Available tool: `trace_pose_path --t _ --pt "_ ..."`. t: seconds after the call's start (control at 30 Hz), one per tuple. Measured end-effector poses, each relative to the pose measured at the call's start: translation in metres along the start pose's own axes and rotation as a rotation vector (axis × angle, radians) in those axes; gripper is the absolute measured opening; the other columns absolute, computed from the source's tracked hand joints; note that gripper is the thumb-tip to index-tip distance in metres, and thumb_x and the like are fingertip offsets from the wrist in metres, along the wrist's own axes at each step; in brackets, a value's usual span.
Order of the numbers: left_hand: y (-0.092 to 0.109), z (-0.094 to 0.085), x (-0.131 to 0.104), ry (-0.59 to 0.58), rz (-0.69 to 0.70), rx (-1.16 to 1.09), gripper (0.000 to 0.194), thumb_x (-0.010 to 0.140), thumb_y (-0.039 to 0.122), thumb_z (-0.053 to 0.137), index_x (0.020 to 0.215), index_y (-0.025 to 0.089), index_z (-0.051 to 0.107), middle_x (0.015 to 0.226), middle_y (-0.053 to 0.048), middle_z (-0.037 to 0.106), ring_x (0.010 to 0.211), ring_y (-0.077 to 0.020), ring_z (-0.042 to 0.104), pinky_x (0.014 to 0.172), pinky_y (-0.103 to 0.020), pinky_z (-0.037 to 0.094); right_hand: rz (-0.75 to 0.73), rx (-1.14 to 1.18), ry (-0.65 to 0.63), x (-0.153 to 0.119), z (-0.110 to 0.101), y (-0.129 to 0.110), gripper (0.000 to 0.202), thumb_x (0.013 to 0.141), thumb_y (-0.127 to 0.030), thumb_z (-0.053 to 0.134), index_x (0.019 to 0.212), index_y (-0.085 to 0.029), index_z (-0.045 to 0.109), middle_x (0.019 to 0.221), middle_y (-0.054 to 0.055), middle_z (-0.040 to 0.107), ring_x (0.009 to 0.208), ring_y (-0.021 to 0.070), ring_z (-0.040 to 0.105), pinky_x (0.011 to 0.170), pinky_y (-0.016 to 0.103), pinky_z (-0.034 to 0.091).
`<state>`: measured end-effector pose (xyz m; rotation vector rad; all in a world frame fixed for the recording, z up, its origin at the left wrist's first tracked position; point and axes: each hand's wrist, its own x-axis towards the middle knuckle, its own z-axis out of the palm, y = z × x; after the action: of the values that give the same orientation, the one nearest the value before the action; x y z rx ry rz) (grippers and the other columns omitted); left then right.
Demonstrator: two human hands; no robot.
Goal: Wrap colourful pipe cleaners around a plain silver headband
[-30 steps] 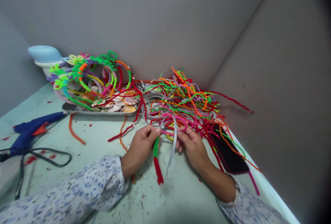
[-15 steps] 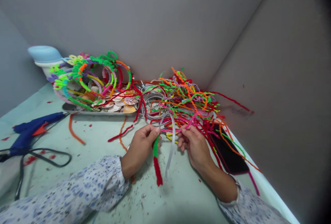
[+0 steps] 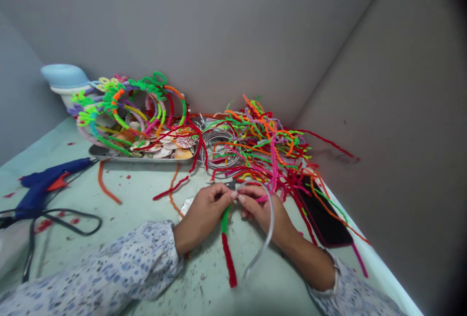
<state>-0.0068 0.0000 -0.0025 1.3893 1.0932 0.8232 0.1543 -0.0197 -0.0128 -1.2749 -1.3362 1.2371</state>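
Note:
A curved, pale plastic headband is held over the table, its bare arm arching across my right hand. Its other arm is wrapped in green chenille and, lower down, red chenille. My left hand pinches the headband at the top of the green wrap. Close against it, my right hand is closed on a pink pipe cleaner, whose long tail rises behind the hand. The fingertips of both hands nearly meet, hiding where the pink strand joins the band.
Behind the hands lie a pipe cleaner pile, a wire coil and dark-handled pliers. Wrapped headbands rest on a metal tray of shells. A blue glue gun lies left, a phone right.
My right hand has moved left and slightly down to my left hand, bringing the pink pipe cleaner along. The headband has turned, its bare arm swinging right and its wrapped end shifting lower.

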Motion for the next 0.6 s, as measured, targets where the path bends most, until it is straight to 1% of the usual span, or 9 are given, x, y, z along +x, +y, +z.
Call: trace_pose_path --t 0.1,0.2,0.3,0.43,0.6 --pt "0.000 0.001 -0.001 -0.036 0.021 0.011 0.026 0.082 0.037 0.053 0.072 0.015 0.058 0.059 0.003 0.051 0.054 -0.0097 0.042 0.051 -0.021 0.031 -0.015 -0.016 -0.003 0.002 -0.002 0.004 0.019 0.080 -0.034 0.060 0.085 -0.016 0.066 0.051 -0.003 0.058 0.044 0.0099 0.051 0.044 0.021 0.039" --pt "0.000 0.002 -0.001 -0.089 0.053 -0.039 0.022 0.084 0.034 0.052 0.077 0.014 0.060 0.066 0.001 0.055 0.060 -0.0106 0.046 0.056 -0.022 0.035 0.044 -0.020 0.022 0.003 -0.002 0.001 0.018 0.080 -0.033 0.060 0.080 -0.016 0.065 0.050 -0.003 0.058 0.044 0.0099 0.051 0.044 0.021 0.039" --pt "-0.002 0.003 0.000 -0.140 0.022 -0.116 0.018 0.082 0.031 0.054 0.082 0.014 0.059 0.069 0.000 0.057 0.060 -0.0105 0.047 0.056 -0.021 0.036 0.104 -0.006 0.057 0.003 -0.001 -0.005 0.018 0.078 -0.033 0.060 0.077 -0.016 0.063 0.050 -0.002 0.059 0.044 0.0100 0.051 0.044 0.021 0.039" --pt "-0.006 0.004 0.001 -0.121 -0.020 -0.144 0.018 0.080 0.032 0.057 0.081 0.014 0.056 0.065 0.002 0.053 0.058 -0.0100 0.046 0.054 -0.021 0.037 0.121 0.017 0.068 0.003 -0.001 -0.007 0.020 0.078 -0.035 0.060 0.079 -0.015 0.063 0.049 -0.003 0.058 0.044 0.0096 0.050 0.045 0.021 0.039" --pt "-0.009 0.003 0.002 -0.103 -0.002 -0.115 0.019 0.082 0.033 0.056 0.077 0.014 0.055 0.063 0.002 0.051 0.056 -0.0096 0.044 0.054 -0.022 0.035 0.095 0.014 0.024 0.004 -0.002 -0.002 0.019 0.079 -0.034 0.059 0.081 -0.015 0.063 0.050 -0.003 0.058 0.044 0.0096 0.051 0.045 0.021 0.040"
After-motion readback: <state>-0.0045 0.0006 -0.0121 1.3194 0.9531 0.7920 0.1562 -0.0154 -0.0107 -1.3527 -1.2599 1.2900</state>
